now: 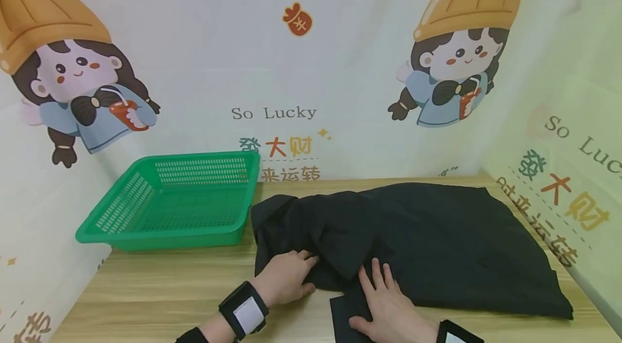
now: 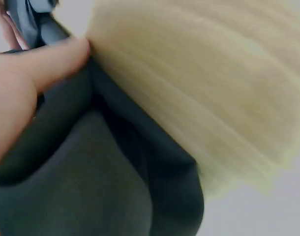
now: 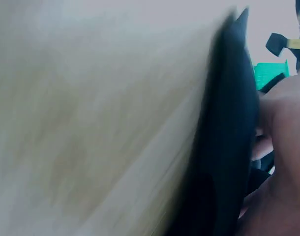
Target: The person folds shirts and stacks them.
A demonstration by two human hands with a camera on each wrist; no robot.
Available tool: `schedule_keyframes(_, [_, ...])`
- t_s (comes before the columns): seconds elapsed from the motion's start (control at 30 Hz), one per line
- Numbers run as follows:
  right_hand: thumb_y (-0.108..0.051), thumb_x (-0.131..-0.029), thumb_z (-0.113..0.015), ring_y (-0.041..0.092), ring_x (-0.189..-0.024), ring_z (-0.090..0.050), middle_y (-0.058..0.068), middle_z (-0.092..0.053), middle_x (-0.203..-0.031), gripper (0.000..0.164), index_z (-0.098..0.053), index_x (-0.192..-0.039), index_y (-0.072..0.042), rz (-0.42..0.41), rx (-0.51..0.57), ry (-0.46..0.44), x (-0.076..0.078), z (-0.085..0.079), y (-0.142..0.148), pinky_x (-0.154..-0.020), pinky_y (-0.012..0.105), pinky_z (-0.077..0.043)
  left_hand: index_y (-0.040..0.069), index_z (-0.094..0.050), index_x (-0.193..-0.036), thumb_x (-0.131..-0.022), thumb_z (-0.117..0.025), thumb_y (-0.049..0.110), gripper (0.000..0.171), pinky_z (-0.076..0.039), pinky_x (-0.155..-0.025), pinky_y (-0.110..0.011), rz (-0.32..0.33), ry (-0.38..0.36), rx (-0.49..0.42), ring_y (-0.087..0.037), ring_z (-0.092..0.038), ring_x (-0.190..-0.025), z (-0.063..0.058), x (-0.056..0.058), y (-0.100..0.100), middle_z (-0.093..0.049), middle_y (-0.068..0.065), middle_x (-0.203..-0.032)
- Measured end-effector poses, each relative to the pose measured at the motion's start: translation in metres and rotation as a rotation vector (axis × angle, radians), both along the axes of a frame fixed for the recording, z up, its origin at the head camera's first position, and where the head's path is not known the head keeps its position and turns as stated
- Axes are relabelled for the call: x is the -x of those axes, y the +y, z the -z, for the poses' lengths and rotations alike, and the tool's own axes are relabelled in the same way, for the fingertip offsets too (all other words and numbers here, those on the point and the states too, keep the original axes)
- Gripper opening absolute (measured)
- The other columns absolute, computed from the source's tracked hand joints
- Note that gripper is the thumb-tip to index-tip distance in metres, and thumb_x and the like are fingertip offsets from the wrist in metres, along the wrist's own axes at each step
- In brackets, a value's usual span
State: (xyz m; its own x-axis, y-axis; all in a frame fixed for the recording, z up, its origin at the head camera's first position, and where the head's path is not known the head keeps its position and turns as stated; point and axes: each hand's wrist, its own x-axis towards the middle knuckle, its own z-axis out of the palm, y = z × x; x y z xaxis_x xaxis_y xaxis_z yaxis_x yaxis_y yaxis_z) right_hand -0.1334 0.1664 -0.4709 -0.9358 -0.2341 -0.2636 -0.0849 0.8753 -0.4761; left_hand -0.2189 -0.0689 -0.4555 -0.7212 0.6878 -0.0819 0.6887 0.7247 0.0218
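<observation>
A large piece of black cloth (image 1: pixel 457 246) lies spread over the right side of the table, bunched and folded at its left end. In the head view my left hand (image 1: pixel 286 278) is at the near edge of that bunched end, fingers bent over the fabric. The left wrist view shows its thumb (image 2: pixel 51 64) along a fold of the cloth, pinching the edge; the other fingers are mostly hidden. My right hand (image 1: pixel 389 305) rests with spread fingers on the near edge of the cloth, where a narrow black flap (image 1: pixel 347 313) juts toward me.
A green plastic basket (image 1: pixel 243 232) with slotted sides stands at the back left, beside the cloth. Wood-grain tabletop (image 1: pixel 170 283) shows in front of it. A printed cartoon backdrop (image 1: pixel 340 73) rises behind the table and along both sides.
</observation>
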Motion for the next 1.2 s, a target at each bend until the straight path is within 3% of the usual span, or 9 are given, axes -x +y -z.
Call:
schedule_keyframes(0.1, [-0.016,-0.092,-0.066,0.053,-0.144,-0.030,0.031,-0.015,-0.162,0.077,-0.026,-0.156,-0.001,-0.026,0.045,0.038,0.000,0.000,0.006,-0.092,0.050,-0.053,0.010,-0.069,-0.122,-0.088,-0.072,0.022,0.037,-0.059,-0.083,-0.035,0.056,0.074,-0.048,-0.022,-0.071,-0.100,0.004,0.002,-0.005,-0.072,-0.005,-0.118])
schedule_keyframes(0.23, [0.014,-0.080,-0.057,0.043,-0.093,-0.067,0.033,-0.023,-0.159,0.081,-0.031,-0.154,-0.003,-0.049,0.078,0.114,-0.003,-0.002,0.021,-0.054,0.032,-0.046,0.011,-0.073,-0.116,-0.089,-0.068,0.010,0.027,-0.059,-0.078,-0.033,0.089,0.077,-0.115,-0.018,-0.073,-0.093,0.004,0.007,-0.014,-0.076,-0.004,-0.109])
schedule_keyframes(0.33, [0.018,-0.078,-0.055,0.036,-0.080,-0.069,0.027,-0.048,-0.147,0.066,-0.053,-0.141,-0.002,-0.041,0.057,0.208,-0.004,-0.012,0.041,-0.063,0.037,-0.055,0.012,-0.074,-0.115,-0.092,-0.064,0.005,0.026,-0.059,-0.078,-0.034,0.085,0.000,-0.183,-0.019,-0.074,-0.093,0.000,0.010,-0.020,-0.077,-0.004,-0.107])
schedule_keyframes(0.43, [0.013,-0.081,-0.056,0.032,-0.102,-0.071,0.013,-0.071,-0.120,0.043,-0.072,-0.116,-0.007,0.011,0.001,0.354,-0.004,-0.030,0.070,-0.084,0.047,-0.057,0.011,-0.074,-0.115,-0.095,-0.060,0.004,0.026,-0.059,-0.082,-0.036,0.064,-0.079,-0.268,-0.021,-0.073,-0.097,-0.008,0.013,-0.028,-0.076,-0.005,-0.110])
schedule_keyframes(0.63, [0.001,-0.088,-0.065,0.028,-0.082,-0.071,0.010,-0.075,-0.099,0.024,-0.074,-0.107,-0.009,0.095,-0.063,0.486,0.005,-0.073,0.135,-0.068,0.042,-0.055,0.013,-0.073,-0.115,-0.097,-0.060,0.009,0.023,-0.058,-0.084,-0.034,0.047,-0.098,-0.343,-0.017,-0.072,-0.098,-0.028,0.017,-0.038,-0.076,-0.003,-0.110])
schedule_keyframes(0.8, [-0.017,-0.092,-0.068,0.041,-0.101,-0.066,0.020,-0.071,-0.114,0.031,-0.068,-0.120,-0.003,0.077,0.032,0.334,0.019,-0.097,0.184,-0.077,0.046,-0.055,0.012,-0.073,-0.118,-0.096,-0.062,0.009,0.025,-0.052,-0.072,-0.024,0.062,-0.070,-0.386,-0.002,-0.062,-0.076,-0.044,0.018,-0.040,-0.077,-0.003,-0.104])
schedule_keyframes(0.9, [-0.027,-0.096,-0.065,0.031,-0.107,-0.066,0.020,-0.069,-0.118,0.041,-0.064,-0.128,-0.002,0.067,0.109,0.160,0.029,-0.105,0.208,-0.081,0.040,-0.055,0.010,-0.072,-0.120,-0.096,-0.062,0.010,0.026,-0.046,-0.065,-0.020,0.056,-0.123,-0.392,0.001,-0.050,-0.061,-0.052,0.017,-0.043,-0.075,-0.003,-0.089])
schedule_keyframes(1.03, [-0.030,-0.098,-0.061,0.008,-0.100,-0.063,0.016,-0.069,-0.120,0.042,-0.063,-0.129,-0.001,0.017,0.153,-0.016,0.042,-0.106,0.232,-0.078,0.028,-0.052,0.009,-0.073,-0.119,-0.095,-0.062,0.009,0.026,-0.044,-0.065,-0.018,0.075,-0.235,-0.355,0.001,-0.052,-0.064,-0.056,0.017,-0.045,-0.076,-0.004,-0.095])
schedule_keyframes(1.2, [-0.029,-0.097,-0.062,0.009,-0.100,-0.060,0.010,-0.069,-0.118,0.032,-0.070,-0.116,-0.005,-0.069,0.103,-0.150,0.060,-0.088,0.240,-0.078,0.025,-0.050,0.008,-0.073,-0.118,-0.094,-0.063,0.008,0.026,-0.049,-0.072,-0.022,0.069,-0.356,-0.269,-0.004,-0.062,-0.083,-0.056,0.016,-0.042,-0.074,-0.007,-0.115])
